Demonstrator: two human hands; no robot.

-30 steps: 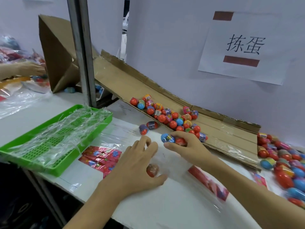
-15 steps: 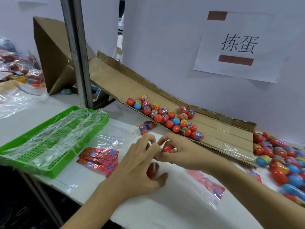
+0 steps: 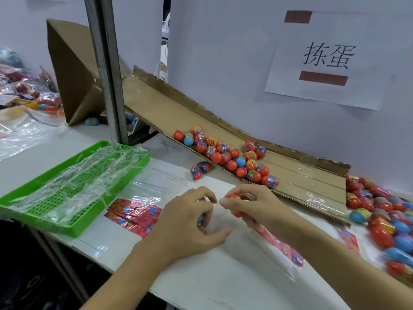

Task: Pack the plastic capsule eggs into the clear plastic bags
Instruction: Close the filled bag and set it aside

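While the two hands are brought together over the middle of the white tabletop [image 3: 196,278], near its front edge, the whole move can be seen to turn on the narrow gap between them. The right hand [image 3: 252,205] is curled around red capsule eggs [image 3: 232,196], one showing above the thumb and another below the palm; how many are held cannot be told. The left hand [image 3: 190,222] is half closed, its fingertips drawn towards the thumb as if the mouth of a clear plastic bag [image 3: 263,260] were being pinched, though the film there is too faint for the pinch to be confirmed; a blue shape is glimpsed under its fingers. The bag is laid flat on the tabletop beneath and to the right of the hands, its long axis judged to run towards the right front, with a printed red header at its far end. The held eggs are therefore just beside the supposed opening, to its right, and the right hand is the nearer one for insertion. The loose supply [image 3: 225,154] is left behind the hands on the cardboard ramp [image 3: 301,175] along the back edge, and a further heap [image 3: 384,218] is piled at the right edge. A green tray [image 3: 73,229] with spare film is kept at the left front corner.
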